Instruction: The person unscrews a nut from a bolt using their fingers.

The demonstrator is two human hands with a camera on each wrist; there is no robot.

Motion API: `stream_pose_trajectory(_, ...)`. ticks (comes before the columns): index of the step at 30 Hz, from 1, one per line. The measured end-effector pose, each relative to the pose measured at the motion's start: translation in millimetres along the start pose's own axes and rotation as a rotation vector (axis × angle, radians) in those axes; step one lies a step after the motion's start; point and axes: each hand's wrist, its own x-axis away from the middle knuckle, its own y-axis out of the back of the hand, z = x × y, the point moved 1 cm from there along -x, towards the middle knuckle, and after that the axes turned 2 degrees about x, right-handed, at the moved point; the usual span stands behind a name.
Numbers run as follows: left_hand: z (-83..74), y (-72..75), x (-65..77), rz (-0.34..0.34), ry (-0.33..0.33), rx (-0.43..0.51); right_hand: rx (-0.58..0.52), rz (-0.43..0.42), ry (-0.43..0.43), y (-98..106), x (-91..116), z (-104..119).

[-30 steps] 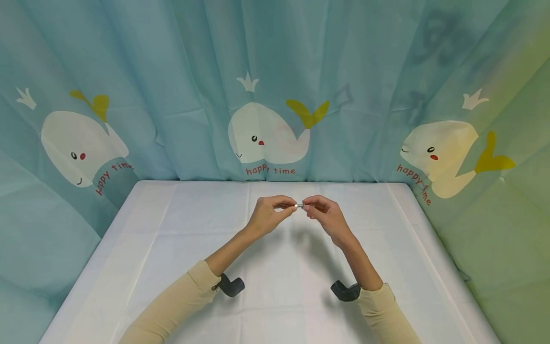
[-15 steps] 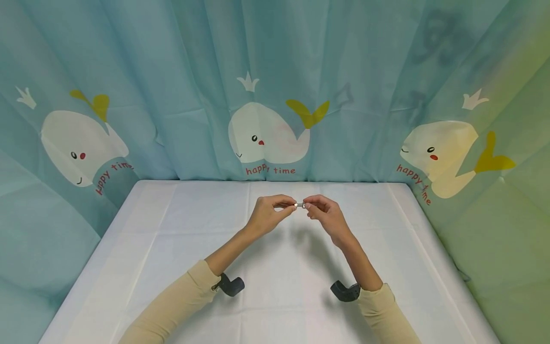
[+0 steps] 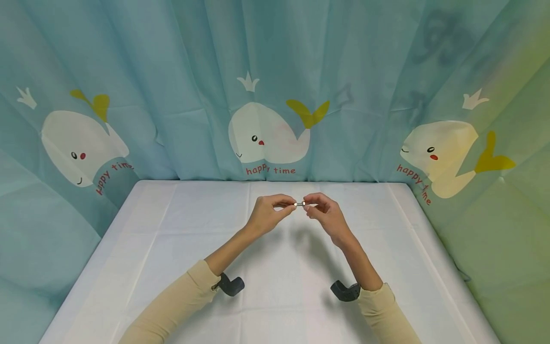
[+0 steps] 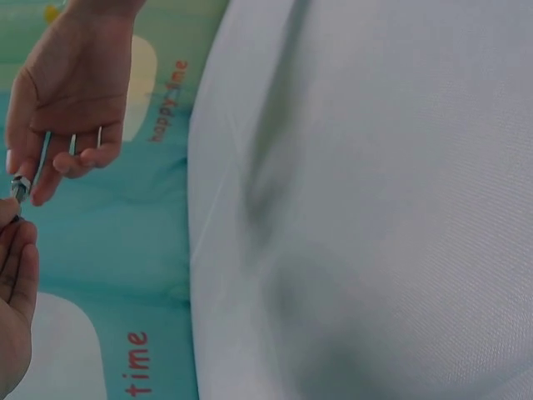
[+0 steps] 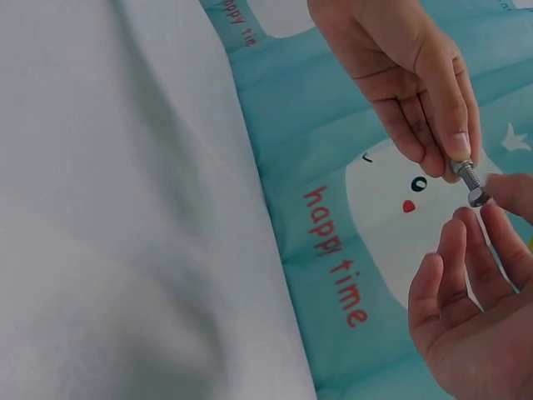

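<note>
Above the table, a small silver bolt (image 3: 300,204) lies roughly level between both hands. My left hand (image 3: 265,215) pinches one end of it between thumb and fingertips; its threaded shank (image 5: 470,177) shows in the right wrist view. At the other end sits a hex nut (image 5: 478,197), with the thumb and fingertips of my right hand (image 3: 325,213) around it. The remaining right fingers are loosely bent. In the left wrist view, the nut (image 4: 21,182) appears by the right thumb and index finger, while the left hand (image 4: 12,308) is cut off by the frame edge.
A white cloth covers the table (image 3: 275,267). Behind and beside it hangs a blue-green curtain (image 3: 193,95) printed with whales. Dark wrist-worn cameras project inward from the left sleeve (image 3: 180,298) and the right sleeve (image 3: 386,310).
The right thumb and fingers have shifted slightly around the nut, and the right fingertips sit a little higher. The left hand has stayed nearly still on the bolt.
</note>
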Motion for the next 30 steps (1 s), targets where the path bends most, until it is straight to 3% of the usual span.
stream_pose_trajectory(5,-0.7,0.1,-0.2,0.008,-0.004,0.001,0.024,-0.018,-0.032,-0.6,-0.7,-1.5)
stream_pose_trajectory(14,-0.3,0.1,0.6,0.007,0.001,0.016,-0.003,-0.002,0.025,0.6,1.8,0.2)
stream_pose_trajectory(30,-1.3,-0.7,1.0,0.006,-0.005,0.005,0.019,0.001,0.007,1.3,1.8,-2.2)
